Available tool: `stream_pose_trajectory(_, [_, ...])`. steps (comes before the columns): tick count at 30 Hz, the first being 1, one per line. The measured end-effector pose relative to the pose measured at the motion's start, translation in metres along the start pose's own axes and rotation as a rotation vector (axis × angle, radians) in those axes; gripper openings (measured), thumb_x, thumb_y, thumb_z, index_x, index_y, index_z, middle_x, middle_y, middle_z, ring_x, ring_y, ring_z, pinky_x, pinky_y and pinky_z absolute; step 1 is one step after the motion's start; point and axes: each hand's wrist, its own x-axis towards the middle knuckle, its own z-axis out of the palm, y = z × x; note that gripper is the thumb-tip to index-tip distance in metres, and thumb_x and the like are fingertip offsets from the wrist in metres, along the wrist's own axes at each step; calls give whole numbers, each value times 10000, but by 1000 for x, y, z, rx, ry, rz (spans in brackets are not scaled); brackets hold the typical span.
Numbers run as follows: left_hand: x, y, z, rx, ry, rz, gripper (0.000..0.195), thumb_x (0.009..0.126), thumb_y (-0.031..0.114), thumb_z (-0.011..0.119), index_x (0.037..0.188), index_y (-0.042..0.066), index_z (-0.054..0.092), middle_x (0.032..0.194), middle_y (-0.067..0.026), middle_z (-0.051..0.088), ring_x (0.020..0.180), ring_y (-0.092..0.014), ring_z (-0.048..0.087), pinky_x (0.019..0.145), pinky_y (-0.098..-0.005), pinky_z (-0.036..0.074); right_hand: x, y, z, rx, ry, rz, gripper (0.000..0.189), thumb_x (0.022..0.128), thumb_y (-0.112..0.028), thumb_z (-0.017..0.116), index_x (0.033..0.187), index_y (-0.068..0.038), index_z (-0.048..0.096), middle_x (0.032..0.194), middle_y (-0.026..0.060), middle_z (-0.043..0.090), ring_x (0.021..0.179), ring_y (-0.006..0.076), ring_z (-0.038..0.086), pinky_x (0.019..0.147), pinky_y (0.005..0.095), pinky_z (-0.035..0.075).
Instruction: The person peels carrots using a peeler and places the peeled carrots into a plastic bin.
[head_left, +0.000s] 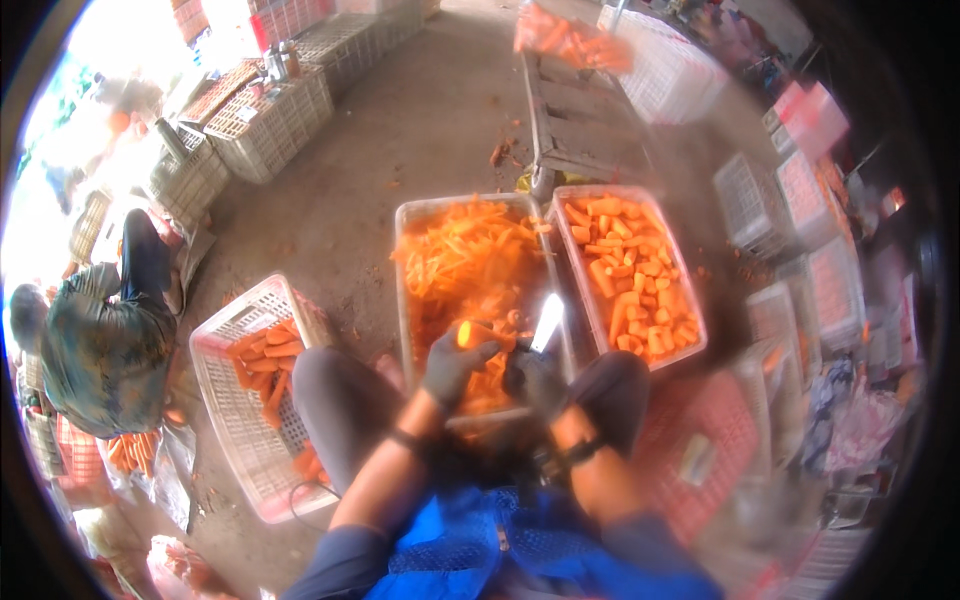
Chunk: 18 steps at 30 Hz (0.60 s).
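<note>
A dark glove covers my left hand (451, 367), which grips a carrot (486, 337) whose cut yellow-orange end faces up and left. In my gloved right hand (538, 375) is a knife (550, 322) with a broad, bright blade pointing up and away from me. Both hands are over a crate (401, 300) between my knees, heaped with orange carrot peelings (457, 247). Just right of it, a second crate (686, 300) holds many peeled, cut carrot pieces (630, 262). The knife's handle is mostly hidden by my fingers.
At my left stands a white plastic crate (232, 442) with whole carrots (266, 356). Farther left, another person (112, 337) sits bent over. A wooden bench-like frame (589, 124) bears a bag of carrots (570, 41). Stacked crates (270, 120) line the far left; a pink crate (705, 442) lies right.
</note>
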Motion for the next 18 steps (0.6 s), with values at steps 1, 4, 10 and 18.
stream_pose_trajectory(1, [0,-1,1,8,-1,-1,298,855,146,683,1111,8,619,874,-62,641,738,-131,598,648,-251,497,2,7,3,455,85,464,151,915,-115,538,954,-42,665,689,-4,563,643,99,550,573,258,431])
stream_pose_trajectory(4, [-2,-4,6,-182,2,-90,237,876,88,572,1090,5,634,845,-48,624,680,-100,566,600,-223,462,-5,23,9,-27,93,250,225,970,-212,514,1016,-48,661,725,21,595,651,135,572,566,285,443])
stream_pose_trajectory(10, [-6,-11,6,-93,-33,27,209,898,88,547,1062,4,647,822,-30,622,689,-95,577,622,-235,493,-1,-6,25,-141,-25,244,260,974,-230,511,1042,-8,627,907,173,669,854,313,656,747,392,515])
stream_pose_trajectory(18, [-5,-4,6,-93,-59,125,286,813,86,630,1081,-10,607,902,-77,666,769,-144,623,680,-257,512,-11,127,44,-900,-315,-419,139,831,-74,536,912,-45,645,863,174,639,818,312,629,715,389,502])
